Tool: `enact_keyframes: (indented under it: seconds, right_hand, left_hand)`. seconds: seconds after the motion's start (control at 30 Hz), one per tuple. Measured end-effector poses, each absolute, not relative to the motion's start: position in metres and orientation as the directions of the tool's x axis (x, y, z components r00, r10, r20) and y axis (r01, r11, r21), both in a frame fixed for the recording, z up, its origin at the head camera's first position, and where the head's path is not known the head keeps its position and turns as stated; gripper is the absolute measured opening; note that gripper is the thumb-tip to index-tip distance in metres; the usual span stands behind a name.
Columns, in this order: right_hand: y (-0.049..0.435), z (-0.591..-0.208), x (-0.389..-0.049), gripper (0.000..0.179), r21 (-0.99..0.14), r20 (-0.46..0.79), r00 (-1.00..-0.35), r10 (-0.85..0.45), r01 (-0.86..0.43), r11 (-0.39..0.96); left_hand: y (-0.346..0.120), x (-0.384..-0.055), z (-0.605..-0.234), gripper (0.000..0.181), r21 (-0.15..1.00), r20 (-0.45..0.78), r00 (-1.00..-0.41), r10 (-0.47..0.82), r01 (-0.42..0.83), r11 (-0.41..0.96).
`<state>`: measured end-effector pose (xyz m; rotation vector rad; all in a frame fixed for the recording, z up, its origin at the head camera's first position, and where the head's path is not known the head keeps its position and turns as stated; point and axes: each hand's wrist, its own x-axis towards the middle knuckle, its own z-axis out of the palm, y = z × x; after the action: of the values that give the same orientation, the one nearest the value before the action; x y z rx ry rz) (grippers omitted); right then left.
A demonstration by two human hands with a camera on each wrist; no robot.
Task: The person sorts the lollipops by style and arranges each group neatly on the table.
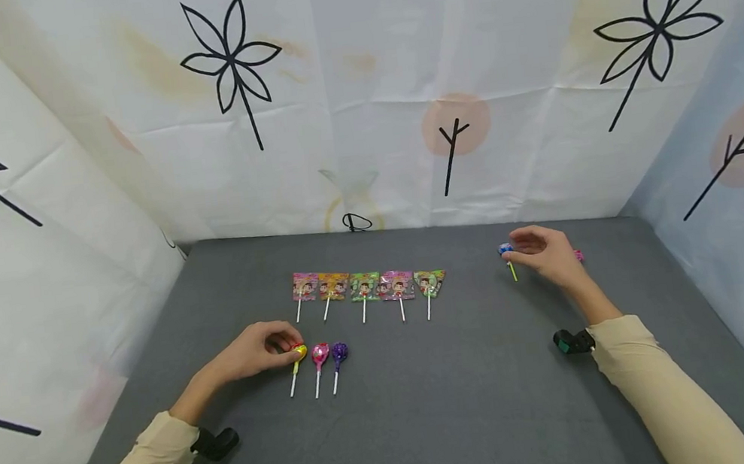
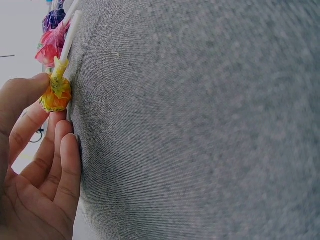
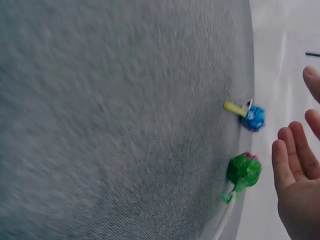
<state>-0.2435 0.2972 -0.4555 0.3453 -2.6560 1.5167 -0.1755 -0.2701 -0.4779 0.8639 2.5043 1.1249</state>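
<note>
My left hand (image 1: 263, 349) pinches the head of a yellow-wrapped lollipop (image 2: 56, 95) between thumb and fingers, low over the grey table. Right beside it lie a pink lollipop (image 1: 320, 354) and a purple lollipop (image 1: 339, 352), their white sticks toward me. My right hand (image 1: 548, 255) hovers at the far right, its thumb and fingers apart with nothing between them. Close to its fingertips is a blue lollipop (image 1: 505, 248) with a yellow-green stick. The right wrist view also has a green lollipop (image 3: 244, 171) near that hand. Behind the hand, a pink wrapper (image 1: 579, 255) peeks out, mostly hidden.
A row of several flat-packed lollipops (image 1: 364, 286) in pink, orange and green wrappers lies across the middle back of the grey table (image 1: 433, 422). White printed cloth (image 1: 367, 51) hangs around the back and sides.
</note>
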Motion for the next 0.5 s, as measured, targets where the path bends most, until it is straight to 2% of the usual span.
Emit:
enact_keyframes:
  seconds: [0.2,0.5]
  right_hand:
    - [0.304,-0.46,-0.257,0.056,-0.831,0.141,-0.97,-0.2,-0.226,0.509]
    - [0.308,-0.467,-0.269,0.056,-0.815,0.125,-0.962,-0.245,-0.24,0.527]
  left_hand:
    - [-0.267,-0.175,-0.475,0.013,0.746,-0.021,-0.797,0.604,0.39,0.539]
    - [-0.27,-0.175,-0.476,0.01,0.744,0.022,-0.785,0.619,0.427,0.515]
